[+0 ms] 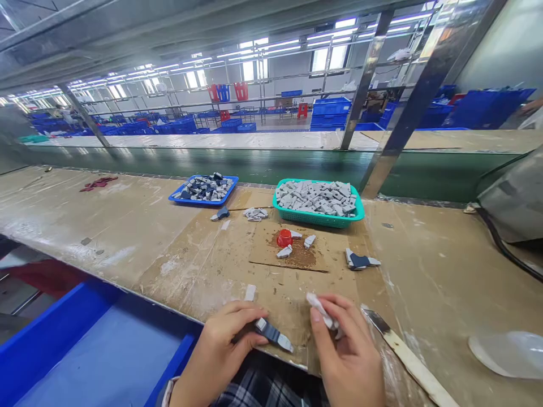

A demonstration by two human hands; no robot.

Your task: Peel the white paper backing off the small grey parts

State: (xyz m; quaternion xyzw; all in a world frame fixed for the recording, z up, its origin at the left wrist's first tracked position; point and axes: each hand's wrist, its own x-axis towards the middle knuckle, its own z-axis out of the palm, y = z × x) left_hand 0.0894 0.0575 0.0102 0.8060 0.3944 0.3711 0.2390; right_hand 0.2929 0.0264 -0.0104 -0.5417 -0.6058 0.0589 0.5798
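Observation:
Near the table's front edge, my left hand (231,342) pinches a small dark blue and light grey moulded piece (274,334) between thumb and fingers. To its right, my right hand (345,345) is closed on a crumpled white cloth or tissue (321,310); its exact kind is unclear. A small whitish block (250,292) lies just beyond my left fingers. Farther back, a red cup-like cap (284,238) sits on a wet brown patch, with light grey pieces (310,241) around it. Another blue and grey piece (360,260) rests to the right.
A green basket (320,218) of grey pieces and a blue tray (199,200) of blue and grey pieces stand at the back. A knife-like tool (407,356) lies right of my right hand. A blue bin (106,350) is below left. Metal posts (390,124) rise behind.

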